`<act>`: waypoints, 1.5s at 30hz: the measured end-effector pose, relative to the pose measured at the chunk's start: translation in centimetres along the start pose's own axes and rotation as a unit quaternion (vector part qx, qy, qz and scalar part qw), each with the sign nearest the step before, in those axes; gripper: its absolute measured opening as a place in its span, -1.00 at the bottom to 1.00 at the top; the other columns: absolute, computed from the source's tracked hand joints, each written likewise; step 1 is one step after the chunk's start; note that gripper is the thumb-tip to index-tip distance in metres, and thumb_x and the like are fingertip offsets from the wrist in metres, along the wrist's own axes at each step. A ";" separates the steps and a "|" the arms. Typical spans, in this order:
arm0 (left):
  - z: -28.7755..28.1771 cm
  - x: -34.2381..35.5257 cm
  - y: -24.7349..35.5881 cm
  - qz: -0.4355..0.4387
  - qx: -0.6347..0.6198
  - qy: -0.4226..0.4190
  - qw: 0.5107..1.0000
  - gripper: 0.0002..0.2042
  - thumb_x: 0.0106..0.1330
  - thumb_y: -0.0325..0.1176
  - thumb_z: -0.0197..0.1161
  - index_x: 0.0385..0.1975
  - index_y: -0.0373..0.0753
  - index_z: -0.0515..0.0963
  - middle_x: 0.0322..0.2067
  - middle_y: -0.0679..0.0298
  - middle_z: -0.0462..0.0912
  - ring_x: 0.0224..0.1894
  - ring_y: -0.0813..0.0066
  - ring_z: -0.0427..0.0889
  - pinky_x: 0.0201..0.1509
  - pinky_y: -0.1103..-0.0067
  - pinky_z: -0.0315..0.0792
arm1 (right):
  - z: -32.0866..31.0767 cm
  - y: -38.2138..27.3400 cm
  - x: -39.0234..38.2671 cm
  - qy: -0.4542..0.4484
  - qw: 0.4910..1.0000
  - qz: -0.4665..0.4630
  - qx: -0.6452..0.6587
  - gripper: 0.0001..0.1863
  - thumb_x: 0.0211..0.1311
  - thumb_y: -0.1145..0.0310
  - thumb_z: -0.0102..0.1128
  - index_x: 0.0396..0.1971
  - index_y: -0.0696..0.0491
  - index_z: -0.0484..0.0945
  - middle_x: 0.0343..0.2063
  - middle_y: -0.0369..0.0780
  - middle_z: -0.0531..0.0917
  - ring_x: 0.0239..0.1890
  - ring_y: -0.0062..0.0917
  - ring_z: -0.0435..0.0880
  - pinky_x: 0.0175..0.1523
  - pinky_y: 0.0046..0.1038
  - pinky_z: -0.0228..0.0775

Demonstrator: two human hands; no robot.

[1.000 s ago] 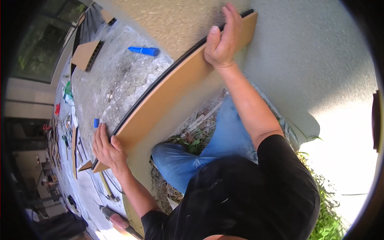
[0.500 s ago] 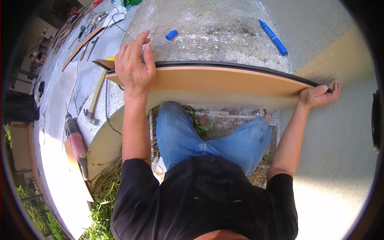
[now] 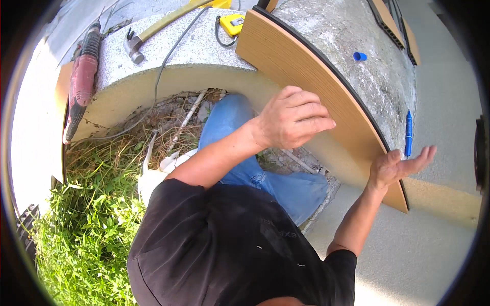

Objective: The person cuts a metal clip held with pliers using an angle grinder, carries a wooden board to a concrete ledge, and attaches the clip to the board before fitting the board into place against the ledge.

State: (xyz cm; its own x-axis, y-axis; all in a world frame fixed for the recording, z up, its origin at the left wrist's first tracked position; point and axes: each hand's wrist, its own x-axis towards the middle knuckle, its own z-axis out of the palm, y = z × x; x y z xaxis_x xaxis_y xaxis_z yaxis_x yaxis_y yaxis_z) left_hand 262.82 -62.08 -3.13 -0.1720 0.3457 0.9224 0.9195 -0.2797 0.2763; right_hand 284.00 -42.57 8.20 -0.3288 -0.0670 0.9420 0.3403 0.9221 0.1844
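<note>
A long wood-grain board (image 3: pixel 301 66) with a black edge strip stands against the rough concrete ledge. My left hand (image 3: pixel 293 117) is raised in front of its face, loosely bent, with gaps between the fingers and nothing held. Near the board's right end, my right hand (image 3: pixel 398 166) is open, its fingers stretched out and the thumb side by the black edge. Whether its palm presses on the board I cannot tell. On the ledge beyond lie a blue marker (image 3: pixel 409 133) without its cap and, apart from it, the blue cap (image 3: pixel 360 56).
A yellow tape measure (image 3: pixel 232 24), a claw hammer (image 3: pixel 153 30) and a red power tool (image 3: pixel 84 71) lie on the speckled stone ledge at left, with a grey cable (image 3: pixel 166 61). Board offcuts (image 3: pixel 390 23) rest at the upper right. Grass (image 3: pixel 92 224) grows below left.
My left hand has come off the board's upper edge and hangs in front of it. My right hand stays by the right end. The view has swung left, showing more grass and tools.
</note>
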 end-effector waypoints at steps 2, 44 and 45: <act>-0.2 -3.8 0.2 -0.068 -0.048 -0.039 0.996 -0.70 0.10 -0.46 0.41 -0.14 -0.03 0.76 -0.16 0.41 0.73 -0.08 0.35 0.67 0.04 0.44 0.45 | 1.5 0.3 -0.9 -0.129 0.982 -0.074 -0.117 -0.15 0.60 -0.29 -0.12 0.42 0.25 0.28 0.44 0.14 0.36 0.47 0.04 0.36 0.52 -0.01 0.19; 0.7 5.0 -1.6 -0.044 0.264 -0.133 0.954 -0.25 0.30 0.11 0.43 0.39 -0.17 0.37 0.37 0.16 0.41 0.49 0.09 0.25 0.58 0.07 -0.12 | -8.3 1.7 -8.5 -0.107 0.961 0.220 -0.130 -0.37 0.42 0.34 0.22 0.41 0.21 0.31 0.49 0.14 0.24 0.51 0.07 0.26 0.55 0.01 0.11; 1.6 5.3 -1.2 -0.038 0.259 -0.137 0.955 -0.18 0.21 0.17 0.47 0.36 -0.16 0.34 0.35 0.18 0.36 0.46 0.14 0.23 0.56 0.03 -0.17 | -9.7 2.3 -9.0 -0.105 0.956 0.229 -0.151 -0.39 0.46 0.33 0.18 0.42 0.21 0.29 0.50 0.15 0.23 0.52 0.05 0.24 0.56 0.00 0.09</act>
State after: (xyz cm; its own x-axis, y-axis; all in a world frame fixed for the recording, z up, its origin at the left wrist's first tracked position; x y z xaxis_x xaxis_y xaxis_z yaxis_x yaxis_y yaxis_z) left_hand 261.33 -58.46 0.99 -0.2109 0.5883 0.7807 0.9718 0.2121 0.1027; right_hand 296.30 -43.53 2.90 -0.2436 0.4248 0.8719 0.7189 0.6825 -0.1317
